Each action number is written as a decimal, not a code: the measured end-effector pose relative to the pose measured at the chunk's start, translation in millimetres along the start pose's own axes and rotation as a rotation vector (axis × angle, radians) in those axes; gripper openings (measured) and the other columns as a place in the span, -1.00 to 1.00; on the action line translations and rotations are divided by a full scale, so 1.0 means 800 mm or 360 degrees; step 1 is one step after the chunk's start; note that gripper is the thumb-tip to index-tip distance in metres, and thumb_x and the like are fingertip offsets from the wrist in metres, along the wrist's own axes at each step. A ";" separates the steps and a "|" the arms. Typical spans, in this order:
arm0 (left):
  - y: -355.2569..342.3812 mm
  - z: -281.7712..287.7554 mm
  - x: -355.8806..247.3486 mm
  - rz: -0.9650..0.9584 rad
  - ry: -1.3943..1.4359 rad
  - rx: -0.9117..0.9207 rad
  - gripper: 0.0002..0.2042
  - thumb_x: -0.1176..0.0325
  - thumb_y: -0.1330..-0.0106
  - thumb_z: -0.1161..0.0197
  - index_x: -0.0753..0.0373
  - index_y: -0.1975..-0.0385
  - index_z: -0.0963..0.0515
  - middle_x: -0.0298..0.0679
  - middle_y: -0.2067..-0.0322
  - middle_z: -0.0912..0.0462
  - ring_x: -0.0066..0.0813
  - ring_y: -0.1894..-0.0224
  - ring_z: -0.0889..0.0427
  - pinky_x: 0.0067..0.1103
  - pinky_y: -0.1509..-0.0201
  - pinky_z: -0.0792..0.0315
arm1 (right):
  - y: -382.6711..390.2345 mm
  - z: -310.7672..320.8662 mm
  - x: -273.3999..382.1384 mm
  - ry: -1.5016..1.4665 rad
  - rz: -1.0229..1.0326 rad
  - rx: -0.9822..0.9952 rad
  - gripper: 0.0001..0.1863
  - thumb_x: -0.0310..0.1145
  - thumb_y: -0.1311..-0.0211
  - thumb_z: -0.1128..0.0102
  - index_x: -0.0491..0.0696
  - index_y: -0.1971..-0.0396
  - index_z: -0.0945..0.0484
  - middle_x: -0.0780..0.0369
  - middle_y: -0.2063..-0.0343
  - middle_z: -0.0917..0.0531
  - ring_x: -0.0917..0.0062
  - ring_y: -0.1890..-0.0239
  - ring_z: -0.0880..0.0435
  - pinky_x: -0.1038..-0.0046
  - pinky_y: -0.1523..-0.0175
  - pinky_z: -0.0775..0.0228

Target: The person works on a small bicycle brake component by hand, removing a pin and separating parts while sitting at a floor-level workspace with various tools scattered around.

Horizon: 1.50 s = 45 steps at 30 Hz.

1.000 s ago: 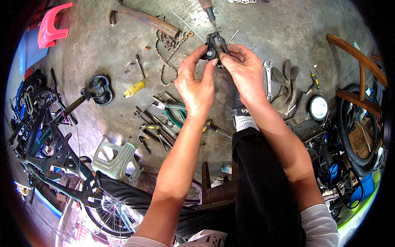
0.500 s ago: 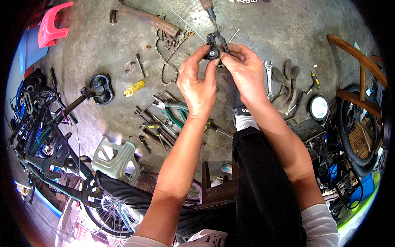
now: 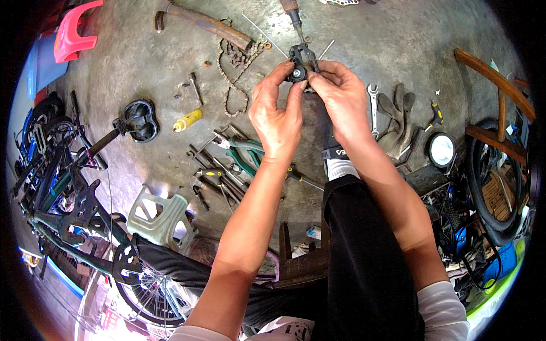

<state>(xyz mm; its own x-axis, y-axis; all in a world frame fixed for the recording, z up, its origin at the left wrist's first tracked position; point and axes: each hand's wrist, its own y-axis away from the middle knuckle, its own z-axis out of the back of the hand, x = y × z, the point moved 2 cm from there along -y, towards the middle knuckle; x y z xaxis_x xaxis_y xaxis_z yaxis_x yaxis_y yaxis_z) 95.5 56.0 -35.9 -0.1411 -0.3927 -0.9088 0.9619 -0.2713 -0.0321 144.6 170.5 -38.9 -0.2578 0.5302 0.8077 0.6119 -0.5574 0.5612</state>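
Both my hands hold a black bicycle part that looks like a rear derailleur (image 3: 297,73), with a round end carrying a silver bolt and a forked arm pointing away from me. My left hand (image 3: 277,116) pinches the round end from the left, between thumb and index finger. From the right, my right hand (image 3: 343,105) grips the same part, its thumb pressed beside the round end. Just beyond the part lies a screwdriver (image 3: 293,14) with a worn handle. A bicycle chain (image 3: 232,94) rests on the floor left of my hands.
Pliers with green handles (image 3: 242,162) and several tools lie by my left forearm. A hammer (image 3: 213,25), a yellow bottle (image 3: 187,120), a saddle (image 3: 140,121), a wrench (image 3: 373,111) and gloves (image 3: 398,119) surround my hands. A stool (image 3: 162,219) and a bicycle frame (image 3: 85,210) stand left.
The whole view has shifted by a few pixels. Both hands keep their hold on the derailleur, with only slight finger movement around its round end.
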 end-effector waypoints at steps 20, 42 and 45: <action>0.002 0.000 -0.003 0.0018 -0.0009 -0.0014 -0.67 0.50 -0.18 -0.40 0.24 0.03 -0.61 -0.16 0.05 -0.71 -0.22 0.00 -0.67 -0.41 -0.13 -0.50 | 0.000 0.001 0.003 0.0015 0.0013 0.0015 -0.67 -0.55 -0.19 -0.31 -0.34 0.05 -0.54 0.10 0.18 -0.69 0.54 0.13 -0.68 0.53 0.01 -0.51; 0.001 -0.004 0.003 -0.0050 -0.0041 -0.0025 -0.66 0.50 -0.19 -0.44 0.27 0.02 -0.63 -0.19 0.10 -0.74 -0.47 0.07 -0.68 -0.49 -0.08 -0.51 | 0.001 0.001 0.004 -0.0001 0.0065 0.0009 -0.71 -0.56 -0.21 -0.30 -0.32 0.08 -0.55 0.12 0.20 -0.69 0.56 0.15 -0.68 0.55 0.04 -0.53; 0.000 -0.005 -0.001 -0.0018 0.0048 -0.0005 -0.69 0.53 -0.20 -0.41 0.28 0.04 -0.62 -0.15 0.07 -0.73 -0.42 0.07 -0.69 -0.49 -0.06 -0.54 | 0.002 0.001 0.003 -0.0036 0.0094 0.0006 -0.72 -0.56 -0.22 -0.29 -0.31 0.09 -0.55 0.13 0.20 -0.70 0.57 0.16 -0.68 0.56 0.04 -0.53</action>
<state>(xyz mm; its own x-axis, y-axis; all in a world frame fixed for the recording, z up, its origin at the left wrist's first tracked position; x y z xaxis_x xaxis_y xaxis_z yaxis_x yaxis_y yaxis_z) 96.3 59.8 -36.5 -0.1449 -0.3631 -0.9204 0.9610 -0.2730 -0.0437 145.9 171.5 -35.9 -0.2044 0.5107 0.8351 0.6282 -0.5858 0.5120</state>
